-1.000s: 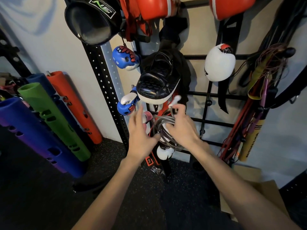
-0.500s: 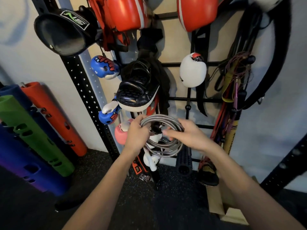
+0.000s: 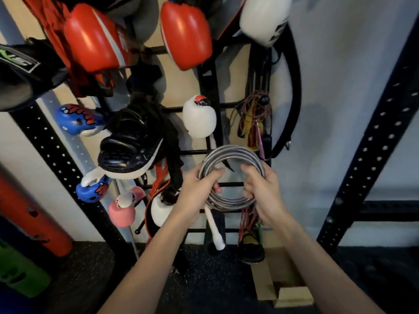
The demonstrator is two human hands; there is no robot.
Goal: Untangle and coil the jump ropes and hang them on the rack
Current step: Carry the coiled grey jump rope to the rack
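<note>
A grey jump rope (image 3: 233,152) is wound into a round coil of several loops, held upright in front of the black wall rack (image 3: 195,152). My left hand (image 3: 195,193) grips the coil's left side, fingers curled round the strands. My right hand (image 3: 263,191) grips its right side. A white handle (image 3: 214,227) of the rope hangs down below my left hand. A tangle of red and brown ropes (image 3: 255,109) hangs on a rack peg just up and right of the coil.
Boxing gloves crowd the rack: red ones (image 3: 90,35) on top, a white one (image 3: 199,116), blue ones (image 3: 77,120), a black shoe-like pad (image 3: 129,148). Black perforated uprights (image 3: 371,141) stand at right and left. Orange (image 3: 29,218) and green rollers lean at far left.
The view has swung left and up, so the rack shifted right. Both hands carried the coil up and right along the rack, and the white handle now dangles beneath it.
</note>
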